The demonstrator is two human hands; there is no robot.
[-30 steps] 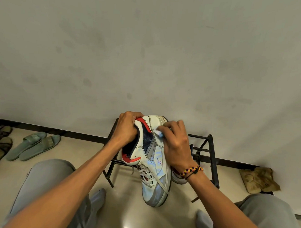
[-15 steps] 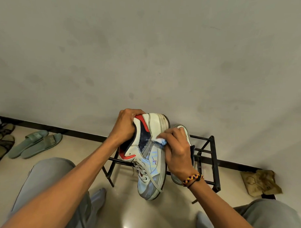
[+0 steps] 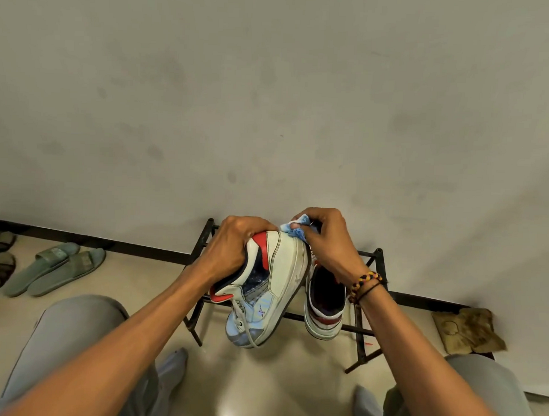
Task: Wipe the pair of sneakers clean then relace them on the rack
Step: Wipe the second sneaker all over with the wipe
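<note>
Before the rack (image 3: pixel 377 275), held sneaker (image 3: pixel 273 288) points toe-down.

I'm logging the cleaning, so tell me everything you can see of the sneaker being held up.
The held sneaker is white with red collar trim and a dark navy side panel, apparently leather, its sole edge scuffed. It is tipped on its side, toe towards the person, laces loose. The left hand grips its collar; the right hand pinches a blue cloth against its heel.

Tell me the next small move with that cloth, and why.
Probably draw the blue cloth down along the sole edge of the held sneaker: the right hand pinches it at the heel, the left hand grips the collar, and dark scuffs show lower down.
</note>
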